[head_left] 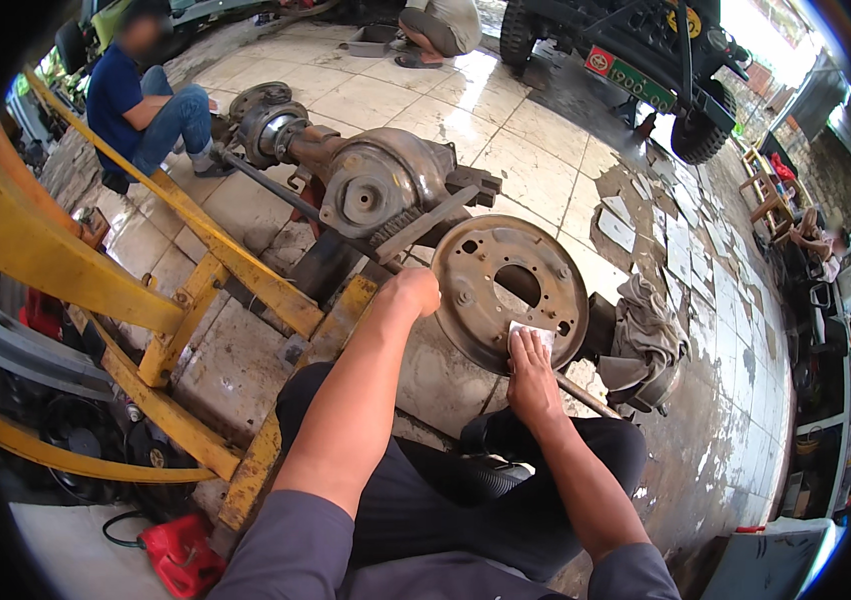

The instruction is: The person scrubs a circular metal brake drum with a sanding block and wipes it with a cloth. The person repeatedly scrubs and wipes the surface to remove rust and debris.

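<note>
A round, brown, rust-stained brake backing plate [466, 330] with a central hole stands tilted before me. My right hand [534, 378] presses a small white sheet [536, 332], perhaps sandpaper, against its lower face, fingers together. At the plate's left edge my left hand [412, 292] is closed in a fist; what it grips is hidden. A long thin rod [286, 195] runs up to that hand and shows again beyond the plate. Behind lies a greasy axle housing [386, 180] with a wire brush [431, 222] resting across it.
A yellow steel frame [196, 320] stands at my left, with a red jerrycan-like object [182, 555] below. A grey rag [646, 335] hangs right of the plate. One person [141, 110] squats far left, another [443, 30] at the back. A vehicle [636, 60] stands far right.
</note>
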The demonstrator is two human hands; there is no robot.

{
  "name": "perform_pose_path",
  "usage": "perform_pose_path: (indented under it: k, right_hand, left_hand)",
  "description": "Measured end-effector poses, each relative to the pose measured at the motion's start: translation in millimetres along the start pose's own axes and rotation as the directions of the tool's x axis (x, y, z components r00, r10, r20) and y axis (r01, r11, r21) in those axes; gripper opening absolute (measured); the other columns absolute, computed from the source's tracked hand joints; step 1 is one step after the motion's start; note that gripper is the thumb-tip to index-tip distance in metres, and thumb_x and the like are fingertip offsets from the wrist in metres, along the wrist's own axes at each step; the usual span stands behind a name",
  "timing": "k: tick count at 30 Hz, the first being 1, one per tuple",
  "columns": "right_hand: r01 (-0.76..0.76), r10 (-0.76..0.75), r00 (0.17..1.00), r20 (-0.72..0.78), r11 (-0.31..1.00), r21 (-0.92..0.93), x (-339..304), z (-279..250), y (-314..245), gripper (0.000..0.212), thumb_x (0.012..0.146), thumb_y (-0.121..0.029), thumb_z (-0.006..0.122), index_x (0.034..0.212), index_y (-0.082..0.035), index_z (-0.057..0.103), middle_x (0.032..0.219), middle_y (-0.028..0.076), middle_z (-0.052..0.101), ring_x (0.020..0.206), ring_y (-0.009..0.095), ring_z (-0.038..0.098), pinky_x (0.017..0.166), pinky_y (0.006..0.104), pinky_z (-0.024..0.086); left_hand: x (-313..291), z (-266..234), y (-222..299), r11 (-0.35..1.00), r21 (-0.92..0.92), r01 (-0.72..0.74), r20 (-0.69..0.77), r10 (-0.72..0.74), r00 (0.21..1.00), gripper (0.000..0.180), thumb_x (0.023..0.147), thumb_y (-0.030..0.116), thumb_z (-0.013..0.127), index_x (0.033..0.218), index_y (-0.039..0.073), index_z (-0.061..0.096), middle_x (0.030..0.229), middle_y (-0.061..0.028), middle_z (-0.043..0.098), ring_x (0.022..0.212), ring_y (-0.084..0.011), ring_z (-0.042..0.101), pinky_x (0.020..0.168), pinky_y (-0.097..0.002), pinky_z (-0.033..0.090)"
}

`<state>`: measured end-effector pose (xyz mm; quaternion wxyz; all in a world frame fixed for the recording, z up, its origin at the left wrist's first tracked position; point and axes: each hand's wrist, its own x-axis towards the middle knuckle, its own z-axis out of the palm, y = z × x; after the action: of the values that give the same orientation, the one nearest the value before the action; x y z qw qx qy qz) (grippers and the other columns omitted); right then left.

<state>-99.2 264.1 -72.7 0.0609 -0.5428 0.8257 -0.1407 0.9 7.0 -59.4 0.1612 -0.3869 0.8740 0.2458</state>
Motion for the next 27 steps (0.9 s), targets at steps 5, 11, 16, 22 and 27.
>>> perform_pose_path:
  k: [5,11,16,22,27]
  right_hand:
    - [-0.011,0.011,1.000,0.000,0.999,-0.031,1.3,0.8,-0.2,0.048,0.096,-0.007,0.048,0.142,0.003,0.040,0.151,0.025,0.038,0.144,0.040,0.030,0.117,0.0523,0.026]
    - [-0.005,0.005,1.000,-0.005,1.000,-0.010,4.3,0.7,8.8,0.048,0.095,-0.005,0.048,0.142,0.004,0.040,0.151,0.027,0.037,0.144,0.042,0.030,0.116,0.0532,0.027]
    - [0.033,-0.033,0.999,0.033,0.999,-0.014,-0.3,-2.8,4.9,0.049,0.095,-0.004,0.048,0.142,0.005,0.039,0.150,0.027,0.037,0.143,0.042,0.030,0.116,0.0524,0.027]
    - [-0.022,0.025,0.999,-0.037,0.996,0.085,18.8,-30.9,16.7,0.043,0.096,-0.005,0.048,0.136,0.007,0.045,0.142,0.031,0.044,0.136,0.046,0.040,0.114,0.0468,0.034]
    - [-0.124,0.221,0.960,-0.172,0.886,0.448,57.4,-71.9,8.7,0.032,0.100,-0.016,0.052,0.124,0.003,0.060,0.115,0.023,0.067,0.109,0.037,0.065,0.092,0.0405,0.049]
  left_hand:
    - [-3.0,-4.0,5.4,1.000,-0.012,0.013,0.024,-0.012,1.000,0.025,0.085,0.009,0.059,0.105,0.003,0.073,0.114,-0.0200,0.069,0.105,-0.0363,0.067,0.087,-0.0448,0.055]
    - [-15.6,-14.9,9.6,0.997,-0.051,0.055,0.104,-0.049,0.993,0.028,0.091,0.018,0.059,0.112,0.005,0.071,0.121,-0.0184,0.066,0.111,-0.0349,0.064,0.092,-0.0445,0.053]
    - [-22.6,-21.4,1.0,0.990,-0.127,0.059,0.063,-0.051,0.997,0.045,0.097,0.040,0.055,0.122,0.003,0.066,0.130,-0.0189,0.061,0.120,-0.0347,0.059,0.099,-0.0441,0.049]
    - [-39.5,-44.0,-8.2,0.992,-0.062,-0.107,-0.028,0.106,0.994,0.050,0.096,0.043,0.056,0.110,-0.003,0.069,0.118,-0.0234,0.065,0.112,-0.0373,0.062,0.097,-0.0433,0.049]
    - [-47.9,-55.3,-28.7,0.987,-0.141,-0.076,-0.062,0.068,0.996,0.044,0.093,0.040,0.059,0.100,-0.001,0.072,0.104,-0.0243,0.069,0.100,-0.0372,0.066,0.088,-0.0442,0.050]
